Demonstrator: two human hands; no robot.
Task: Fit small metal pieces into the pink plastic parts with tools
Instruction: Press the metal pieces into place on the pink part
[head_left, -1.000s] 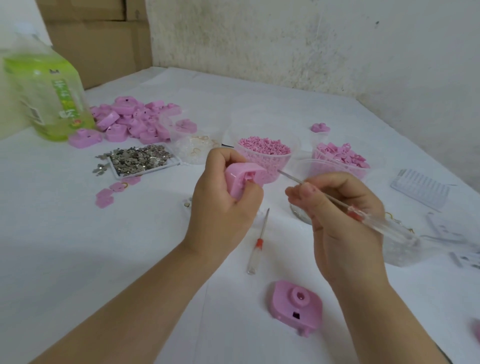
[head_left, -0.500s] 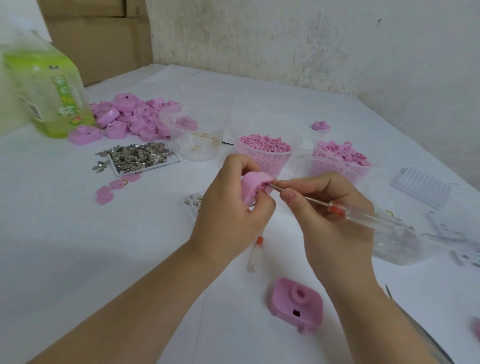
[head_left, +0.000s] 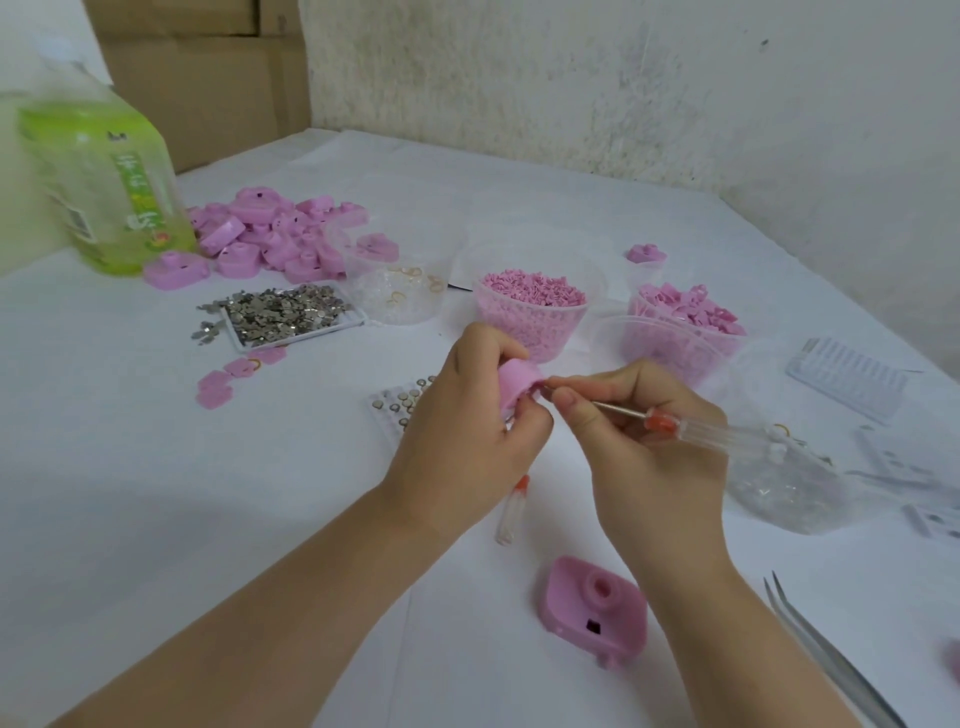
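Since 1 second ago, both hands have come close together. Left hand grips the pink part, just left of the right hand. That hand pinches the screwdriver, whose long thin tip points left into the part.

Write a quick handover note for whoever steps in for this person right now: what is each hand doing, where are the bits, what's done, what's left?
Left hand grips a pink part above the table.
Right hand pinches the screwdriver, its tip at the part's opening.
Metal pieces lie in a tray far left, the pink pile behind it; another pink part, a spare screwdriver and tweezers lie near.
Done: tool meets part; whether a metal piece is seated is hidden.
Left: finish this fit, then the near part.
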